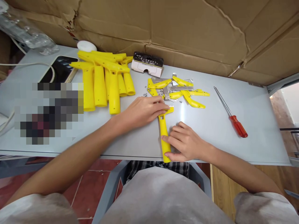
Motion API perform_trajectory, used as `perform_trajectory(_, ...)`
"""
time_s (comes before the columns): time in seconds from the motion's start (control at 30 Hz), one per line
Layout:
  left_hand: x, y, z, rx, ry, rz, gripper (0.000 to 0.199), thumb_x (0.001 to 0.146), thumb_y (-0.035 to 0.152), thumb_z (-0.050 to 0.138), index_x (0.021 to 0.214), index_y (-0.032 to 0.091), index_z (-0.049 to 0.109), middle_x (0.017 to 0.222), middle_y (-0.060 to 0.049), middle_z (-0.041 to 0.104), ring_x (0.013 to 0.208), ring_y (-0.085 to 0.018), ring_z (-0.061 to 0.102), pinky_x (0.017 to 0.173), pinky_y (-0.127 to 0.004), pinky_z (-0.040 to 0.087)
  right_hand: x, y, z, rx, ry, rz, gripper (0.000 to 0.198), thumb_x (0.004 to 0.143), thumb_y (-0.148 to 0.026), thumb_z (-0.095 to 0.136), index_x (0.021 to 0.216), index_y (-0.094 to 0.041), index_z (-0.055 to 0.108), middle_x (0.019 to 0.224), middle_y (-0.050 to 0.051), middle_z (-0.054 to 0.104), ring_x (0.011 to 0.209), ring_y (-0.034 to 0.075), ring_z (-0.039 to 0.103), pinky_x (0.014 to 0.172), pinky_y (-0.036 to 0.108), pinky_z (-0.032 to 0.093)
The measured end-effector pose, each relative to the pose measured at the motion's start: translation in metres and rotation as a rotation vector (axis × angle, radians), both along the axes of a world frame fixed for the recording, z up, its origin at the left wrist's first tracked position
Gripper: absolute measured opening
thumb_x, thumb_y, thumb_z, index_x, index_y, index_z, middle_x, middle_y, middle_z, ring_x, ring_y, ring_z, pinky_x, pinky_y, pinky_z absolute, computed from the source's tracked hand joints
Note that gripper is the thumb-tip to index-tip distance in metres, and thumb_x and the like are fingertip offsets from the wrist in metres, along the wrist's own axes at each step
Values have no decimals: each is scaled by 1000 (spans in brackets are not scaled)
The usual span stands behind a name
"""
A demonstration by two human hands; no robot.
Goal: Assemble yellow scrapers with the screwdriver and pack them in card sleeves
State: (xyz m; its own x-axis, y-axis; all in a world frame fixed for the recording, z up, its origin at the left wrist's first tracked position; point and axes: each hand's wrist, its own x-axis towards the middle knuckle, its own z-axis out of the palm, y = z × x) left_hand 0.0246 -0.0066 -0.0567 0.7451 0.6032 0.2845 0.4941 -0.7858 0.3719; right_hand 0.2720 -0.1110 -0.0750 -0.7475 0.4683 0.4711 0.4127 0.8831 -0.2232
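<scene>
Yellow plastic handle (163,127) at the table's (205,123) near edge, centre. The left hand (146,109) grips its far head; the right hand (184,141) holds its near shaft. Step, apparently: assembling the head. Next move calls for steadiness.

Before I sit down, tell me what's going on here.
The person's left hand grips the head of a yellow T-shaped handle while the right hand holds its lower end. Yellow pieces, metal parts and small screws lie beyond it. More such handles are piled to the left; a red-handled screwdriver lies untouched at right.
</scene>
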Motion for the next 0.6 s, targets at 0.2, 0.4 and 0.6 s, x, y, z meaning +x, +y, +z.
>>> perform_trajectory(0.2, -6, 3, 4, 15, -5, 59, 31, 113, 36, 58, 119, 21, 85, 109, -7, 81, 93, -20, 78, 82, -31, 56, 4, 4, 4, -10, 6, 30, 27, 112, -36, 56, 126, -15, 63, 84, 1, 69, 80, 18, 56, 76, 37, 37)
perform_trajectory(0.4, -15, 6, 15, -51, 30, 32, 32, 109, 46, 65, 114, 21, 85, 107, -8, 83, 96, -23, 78, 84, -32, 56, 17, 10, 15, -1, -21, -33, 30, 106, -10, 57, 135, -15, 60, 85, 1, 65, 76, 15, 55, 72, 32, 42)
perform_trajectory(0.6, -17, 6, 19, -109, 236, 21, 36, 109, 44, 66, 129, 20, 83, 115, -10, 85, 100, -27, 79, 83, -35, 54, 39, 30, 24, 52, -66, -199, 34, 105, -17, 62, 139, -19, 61, 92, 4, 67, 81, 17, 60, 71, 33, 46)
